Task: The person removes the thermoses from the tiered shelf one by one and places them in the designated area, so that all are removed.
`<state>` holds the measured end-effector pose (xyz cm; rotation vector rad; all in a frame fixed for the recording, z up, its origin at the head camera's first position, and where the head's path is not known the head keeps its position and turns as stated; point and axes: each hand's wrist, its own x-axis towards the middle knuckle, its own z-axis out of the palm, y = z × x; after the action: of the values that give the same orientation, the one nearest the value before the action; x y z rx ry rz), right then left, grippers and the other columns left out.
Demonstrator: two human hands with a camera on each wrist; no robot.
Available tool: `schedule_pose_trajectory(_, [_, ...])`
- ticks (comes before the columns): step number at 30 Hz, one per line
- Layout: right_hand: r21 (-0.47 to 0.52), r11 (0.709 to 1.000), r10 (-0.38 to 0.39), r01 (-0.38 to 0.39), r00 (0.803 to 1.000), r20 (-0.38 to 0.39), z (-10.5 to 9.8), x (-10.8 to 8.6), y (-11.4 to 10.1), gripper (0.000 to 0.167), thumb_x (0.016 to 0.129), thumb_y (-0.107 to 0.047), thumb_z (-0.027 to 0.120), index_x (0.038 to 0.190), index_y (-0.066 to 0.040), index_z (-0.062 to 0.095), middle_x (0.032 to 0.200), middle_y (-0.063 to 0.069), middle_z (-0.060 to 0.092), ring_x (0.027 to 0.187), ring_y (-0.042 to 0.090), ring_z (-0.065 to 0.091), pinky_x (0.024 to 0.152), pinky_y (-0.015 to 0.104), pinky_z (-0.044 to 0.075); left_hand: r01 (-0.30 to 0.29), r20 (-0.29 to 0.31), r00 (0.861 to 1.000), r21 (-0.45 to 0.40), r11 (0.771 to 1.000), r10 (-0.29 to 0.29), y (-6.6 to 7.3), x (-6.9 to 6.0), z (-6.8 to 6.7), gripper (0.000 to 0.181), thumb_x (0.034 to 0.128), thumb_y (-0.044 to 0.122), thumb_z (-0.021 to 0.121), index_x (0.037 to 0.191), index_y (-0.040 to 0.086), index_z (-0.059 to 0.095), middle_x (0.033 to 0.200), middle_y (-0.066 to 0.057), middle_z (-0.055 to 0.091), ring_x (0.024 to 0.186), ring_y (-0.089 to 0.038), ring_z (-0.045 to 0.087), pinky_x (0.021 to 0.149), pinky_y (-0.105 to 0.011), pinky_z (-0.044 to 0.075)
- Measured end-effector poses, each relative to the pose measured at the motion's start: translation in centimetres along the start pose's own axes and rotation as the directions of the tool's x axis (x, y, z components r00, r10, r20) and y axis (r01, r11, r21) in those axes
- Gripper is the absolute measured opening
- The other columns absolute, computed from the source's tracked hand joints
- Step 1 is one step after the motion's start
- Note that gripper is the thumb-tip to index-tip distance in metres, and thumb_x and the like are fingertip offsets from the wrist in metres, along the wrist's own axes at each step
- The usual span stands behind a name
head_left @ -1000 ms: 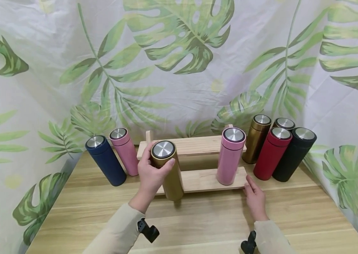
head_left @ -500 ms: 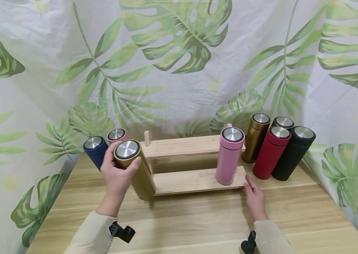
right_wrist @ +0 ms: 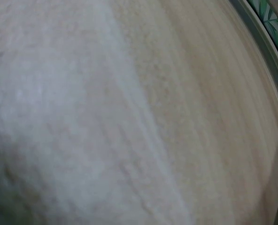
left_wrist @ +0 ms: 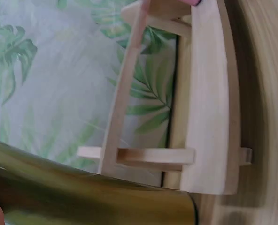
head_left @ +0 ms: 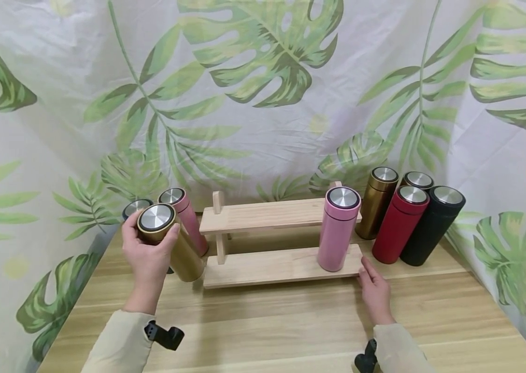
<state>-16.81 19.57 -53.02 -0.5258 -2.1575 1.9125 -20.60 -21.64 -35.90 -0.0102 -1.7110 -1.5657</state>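
Note:
My left hand (head_left: pixel 145 259) grips a gold thermos flask (head_left: pixel 187 259) near its silver lid, left of a two-tier wooden shelf (head_left: pixel 263 268). The flask tilts, its base close to the shelf's left end. In the left wrist view, the gold flask (left_wrist: pixel 101 197) crosses the bottom, beside the shelf (left_wrist: pixel 209 108). My right hand (head_left: pixel 375 292) touches the right end of the lower board with extended fingers. On that board stands a pink flask (head_left: pixel 337 233). The right wrist view is mostly blurred wood grain (right_wrist: pixel 200 93) and a pale surface.
Behind my left hand are a mostly hidden blue flask (head_left: pixel 136 206) and another pink flask (head_left: pixel 190 223). To the right stand a gold flask (head_left: pixel 374 207), a red flask (head_left: pixel 398 228), a black flask (head_left: pixel 430 233) and one partly hidden. A leaf-print cloth (head_left: pixel 263 140) hangs behind the table.
My left hand has carried the gold flask leftward, from in front of the shelf to beyond its left end, now covering most of the blue flask. The right hand has stayed in place.

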Motion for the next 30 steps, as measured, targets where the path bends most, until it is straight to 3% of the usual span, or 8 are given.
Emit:
schedule_pose_trajectory(5, [0.01,1.0,-0.012,0.012,1.0,-0.006,0.1,0.0,0.0,0.044,0.099,-0.023,0.044,0.138,-0.003,0.041,0.143,0.008,0.04,0.084,-0.023,0.048,0.078,0.002,0.044,0.063,-0.016,0.998,0.006,0.998,-0.063,-1.1,-0.1,-0.2,0.069,0.0673,-0.007,0.076,0.127,-0.002,0.042,0.117,0.0,0.049,0.108,-0.015,0.049,0.089,-0.018,0.045])
schedule_pose_trajectory(10, [0.02,0.999,-0.049,0.049,0.999,-0.023,0.1,-0.1,0.0,0.042,0.098,-0.019,0.044,0.136,-0.001,0.043,0.14,0.011,0.042,0.084,-0.022,0.049,0.077,0.003,0.045,0.118,0.007,0.993,0.039,0.992,-0.118,-2.1,-0.2,-0.3,0.072,0.0701,-0.001,0.077,0.13,0.004,0.039,0.122,-0.001,0.046,0.112,-0.016,0.048,0.091,-0.018,0.045])
schedule_pose_trajectory(20, [-0.001,1.0,-0.024,0.024,1.0,-0.007,-0.1,-0.1,0.0,0.043,0.099,-0.022,0.043,0.138,-0.003,0.042,0.143,0.008,0.04,0.085,-0.023,0.047,0.078,0.002,0.044,0.153,0.006,0.988,-0.003,0.988,-0.153,-3.9,-0.4,0.2,0.068,0.0704,-0.001,0.078,0.128,0.006,0.042,0.119,0.0,0.049,0.11,-0.015,0.05,0.09,-0.016,0.045])
schedule_pose_trajectory(30, [0.015,1.0,-0.006,0.007,1.0,-0.014,0.0,0.1,0.2,0.043,0.098,-0.022,0.044,0.137,-0.004,0.043,0.143,0.006,0.041,0.085,-0.023,0.048,0.078,0.003,0.045,0.19,-0.003,0.982,0.054,0.98,-0.19,-5.0,-0.6,0.4,0.066,0.0713,0.003,0.078,0.127,0.006,0.043,0.118,0.001,0.05,0.11,-0.013,0.05,0.093,-0.019,0.044])
